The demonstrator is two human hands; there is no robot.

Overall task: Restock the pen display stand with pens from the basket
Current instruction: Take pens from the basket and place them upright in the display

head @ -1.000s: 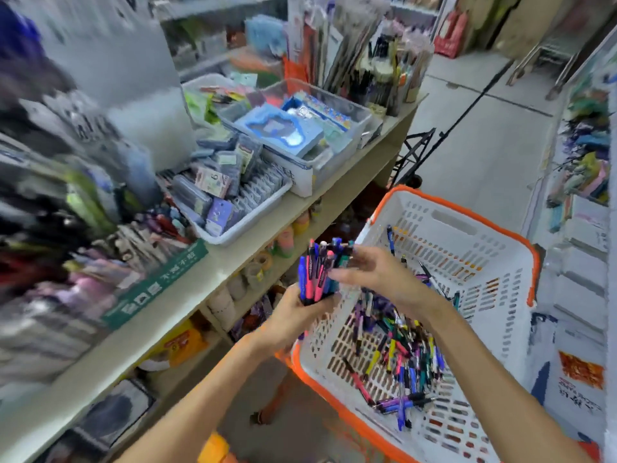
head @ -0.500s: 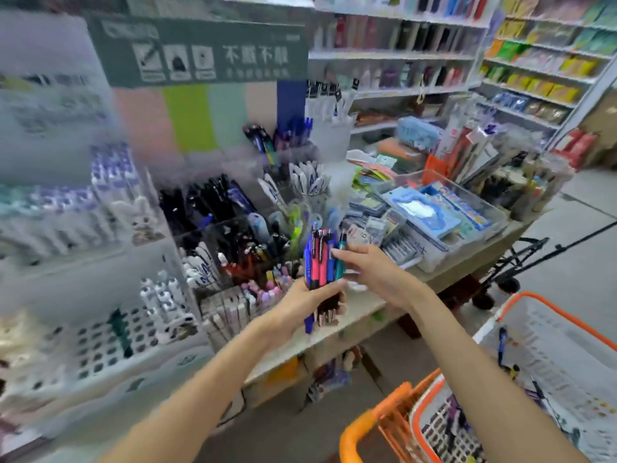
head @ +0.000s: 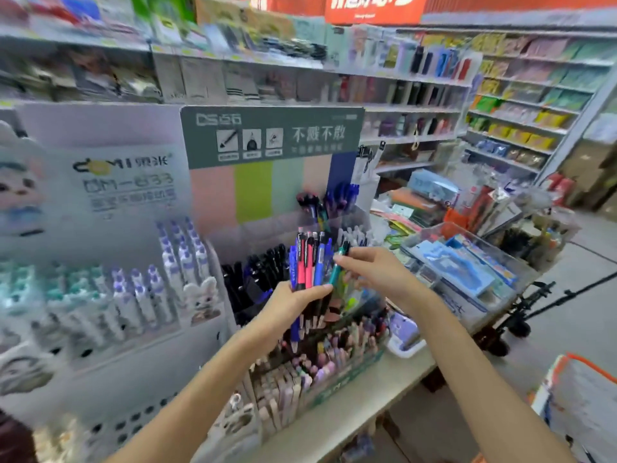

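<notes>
Fingers (head: 340, 259) of the right hand (head: 377, 272) pinch one teal plastic pen (head: 338, 265) beside the red and blue pen bundle (head: 309, 262) gripped by the left hand (head: 293, 304), before the tiered clear pen display stand (head: 267, 262). Sorting seems underway; next, slot it into a matching compartment.

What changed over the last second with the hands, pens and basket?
Both hands rose from over the basket to the pen display stand. The right hand now pinches a teal pen, drawing it from the bundle of pens. The left hand still grips that bundle.

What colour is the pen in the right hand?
Teal pen with a black top, seen in the head view.
</notes>
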